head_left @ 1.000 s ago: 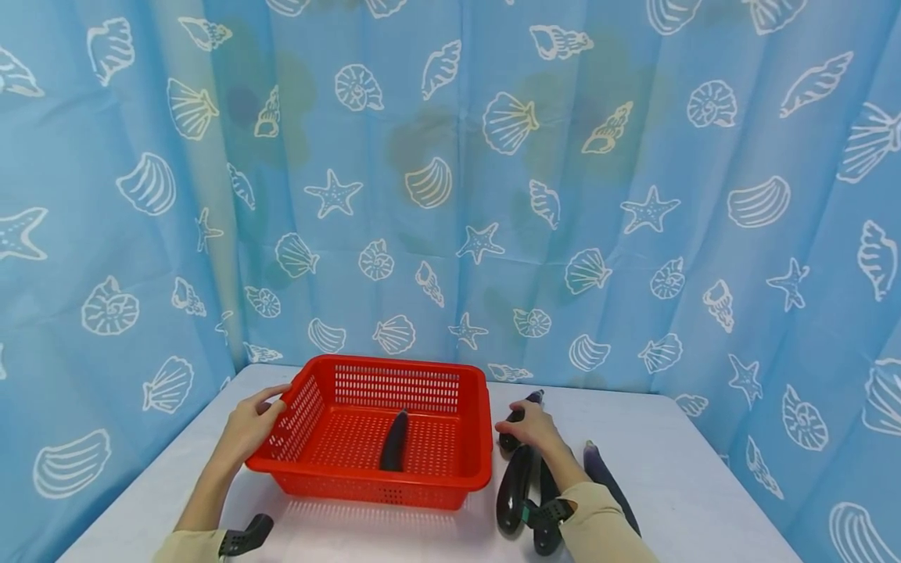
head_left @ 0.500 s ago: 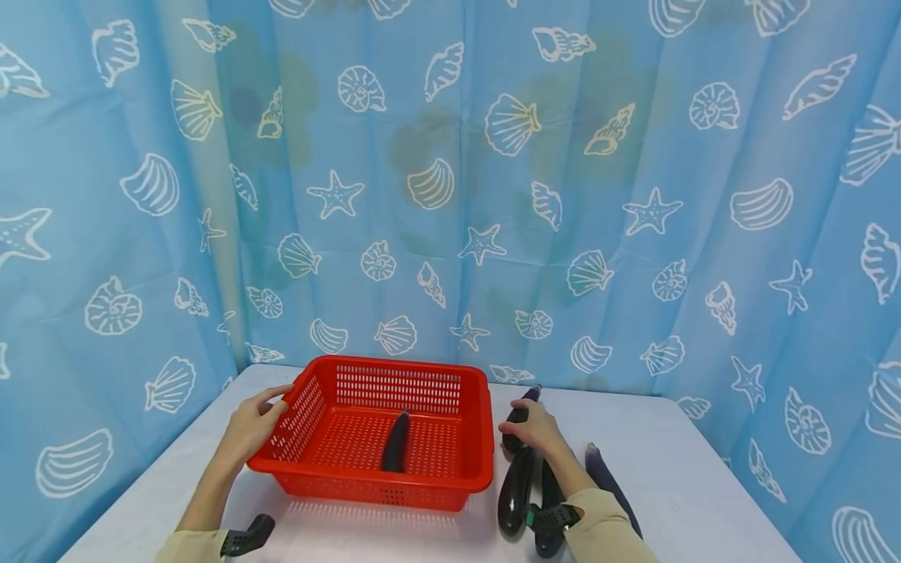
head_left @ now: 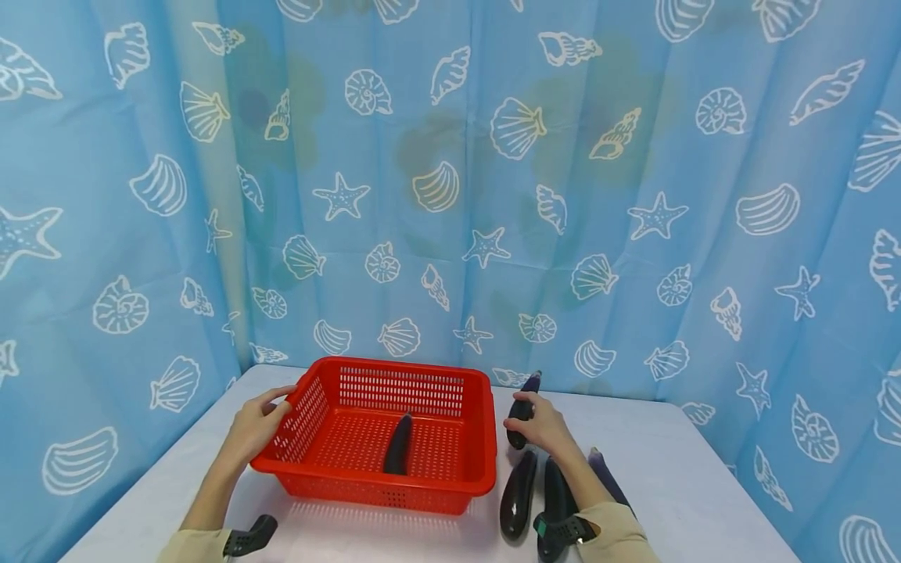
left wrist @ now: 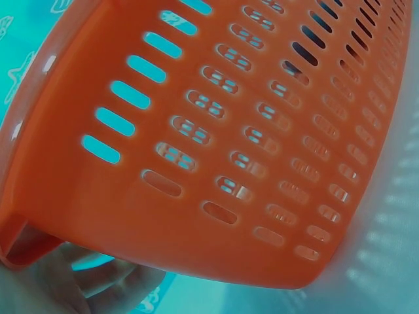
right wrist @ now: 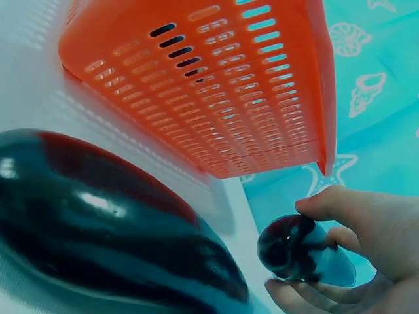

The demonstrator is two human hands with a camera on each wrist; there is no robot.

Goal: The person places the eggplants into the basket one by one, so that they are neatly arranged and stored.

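Observation:
With thumb and fingers my right hand (head_left: 545, 430) pinches a dark purple eggplant (head_left: 519, 410) beside the basket's right side. In the right wrist view its rounded end (right wrist: 287, 248) pokes out between the fingers. My left hand (head_left: 255, 428) grips the left rim of a red plastic basket (head_left: 373, 478). Seen from the left wrist, those fingers (left wrist: 111, 278) curl behind the basket's slotted wall (left wrist: 124, 209). One eggplant (head_left: 397, 446) lies inside the basket.
Right of the basket, on the white table (head_left: 676, 469), lie a glossy eggplant (head_left: 518, 496), another (head_left: 554, 500) partly behind the right wrist, and a third (head_left: 607, 475) partly behind the forearm. A blue shell-print curtain (head_left: 450, 195) hangs behind the table.
The right hand has lifted the pinched eggplant slightly up and away from the others, its stem end now higher. The left hand stays at the basket's rim. The head view has shifted slightly.

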